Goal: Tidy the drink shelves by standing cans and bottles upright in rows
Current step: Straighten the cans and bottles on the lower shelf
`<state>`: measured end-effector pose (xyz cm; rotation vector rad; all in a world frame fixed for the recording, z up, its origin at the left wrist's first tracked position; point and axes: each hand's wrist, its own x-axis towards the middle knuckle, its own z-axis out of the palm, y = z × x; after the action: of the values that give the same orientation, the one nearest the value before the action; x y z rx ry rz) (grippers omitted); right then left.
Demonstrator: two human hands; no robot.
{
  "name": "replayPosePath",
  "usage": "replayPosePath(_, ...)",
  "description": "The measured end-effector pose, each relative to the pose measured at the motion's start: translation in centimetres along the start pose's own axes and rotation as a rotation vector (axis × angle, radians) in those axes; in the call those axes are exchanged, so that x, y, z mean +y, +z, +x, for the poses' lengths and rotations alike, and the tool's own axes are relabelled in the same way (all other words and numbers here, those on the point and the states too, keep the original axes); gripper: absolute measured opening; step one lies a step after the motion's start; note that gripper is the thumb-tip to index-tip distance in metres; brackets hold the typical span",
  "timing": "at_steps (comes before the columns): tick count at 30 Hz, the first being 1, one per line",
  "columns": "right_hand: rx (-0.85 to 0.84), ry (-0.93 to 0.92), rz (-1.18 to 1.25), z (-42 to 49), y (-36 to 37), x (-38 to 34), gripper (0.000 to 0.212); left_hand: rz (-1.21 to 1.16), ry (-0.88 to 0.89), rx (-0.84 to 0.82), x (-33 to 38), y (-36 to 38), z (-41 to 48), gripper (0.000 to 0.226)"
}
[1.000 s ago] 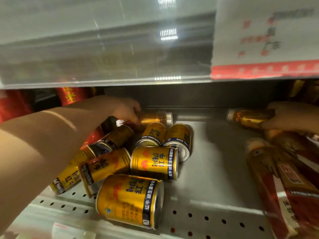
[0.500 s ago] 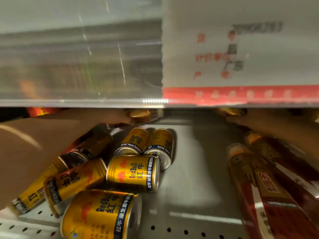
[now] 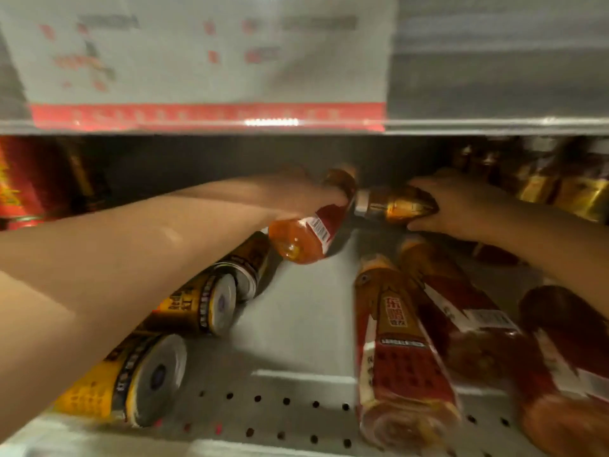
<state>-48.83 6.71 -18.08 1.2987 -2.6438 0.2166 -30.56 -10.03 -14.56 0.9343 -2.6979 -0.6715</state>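
Observation:
My left hand (image 3: 296, 196) grips an orange drink bottle with a red label (image 3: 304, 232), tilted with its base toward me, at the back of the grey shelf (image 3: 296, 328). My right hand (image 3: 458, 206) holds a brown bottle with a white cap (image 3: 395, 204), lying on its side with the cap pointing left. Gold Red Bull cans (image 3: 211, 301) lie toppled under my left forearm. Three larger red-labelled bottles (image 3: 398, 351) lie flat at the right.
The upper shelf's edge with a red-and-white price tag (image 3: 207, 117) hangs low over the opening. Red packages (image 3: 19, 183) stand at the far left and gold-labelled bottles (image 3: 566, 189) at the back right. Perforated holes line the shelf's front lip (image 3: 283, 410).
The view has swung right. Both hands have come toward the middle of the shelf's back, each with a bottle; the orange bottle in my left hand is now lifted and tilted.

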Motion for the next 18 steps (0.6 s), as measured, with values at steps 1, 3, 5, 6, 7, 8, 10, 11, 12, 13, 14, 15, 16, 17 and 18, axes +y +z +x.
replayPosePath(1,-0.004,-0.017,-0.014,-0.1,0.3,0.6,0.074,0.002,0.02,-0.028,-0.1,0.5,-0.5,0.054)
replayPosePath(3,-0.036,-0.033,-0.013,0.1,0.7,0.9,0.072,-0.005,0.023,-0.098,-0.3,1.5,-1.6,0.053)
replayPosePath(5,-0.071,-0.07,-0.023,0.5,0.7,0.7,0.074,-0.027,-0.061,-0.161,-0.8,2.2,-2.3,0.059)
replayPosePath(6,-0.095,-0.08,-0.01,0.8,0.7,0.7,0.077,-0.01,-0.105,-0.188,-0.9,2.6,-2.8,0.06)
replayPosePath(7,-0.122,-0.082,-0.005,1.0,0.7,0.7,0.077,0.01,-0.137,-0.191,-1.1,2.8,-3.3,0.062)
replayPosePath(8,-0.147,-0.093,0.008,1.2,0.6,0.8,0.075,0.025,-0.157,-0.171,-1.2,3.0,-3.7,0.063)
replayPosePath(10,-0.174,-0.117,0.059,1.2,0.5,1.0,0.071,0.011,-0.183,-0.134,-1.6,3.3,-4.4,0.065)
replayPosePath(11,-0.169,-0.132,0.095,1.1,0.5,1.1,0.069,-0.001,-0.2,-0.132,-1.8,3.4,-4.6,0.066)
replayPosePath(12,-0.169,-0.146,0.13,0.9,0.7,1.2,0.068,-0.005,-0.214,-0.137,-1.9,3.6,-4.8,0.066)
replayPosePath(13,-0.188,-0.142,0.161,0.9,0.9,1.3,0.066,-0.004,-0.218,-0.137,-2.0,3.7,-4.9,0.065)
replayPosePath(14,-0.217,-0.134,0.187,0.9,1.1,1.4,0.061,-0.003,-0.214,-0.145,-2.3,3.9,-4.8,0.064)
replayPosePath(15,-0.249,-0.13,0.198,0.9,1.2,1.5,0.056,-0.008,-0.205,-0.151,-2.3,3.9,-4.9,0.064)
replayPosePath(16,-0.27,-0.142,0.198,1.0,1.2,1.5,0.053,-0.018,-0.204,-0.154,-2.4,4.0,-4.9,0.065)
replayPosePath(17,-0.285,-0.159,0.179,1.1,1.0,1.5,0.053,-0.031,-0.208,-0.152,-2.4,4.0,-5.0,0.067)
replayPosePath(18,-0.294,-0.179,0.145,1.1,0.9,1.3,0.053,-0.034,-0.218,-0.152,-2.4,4.0,-5.1,0.071)
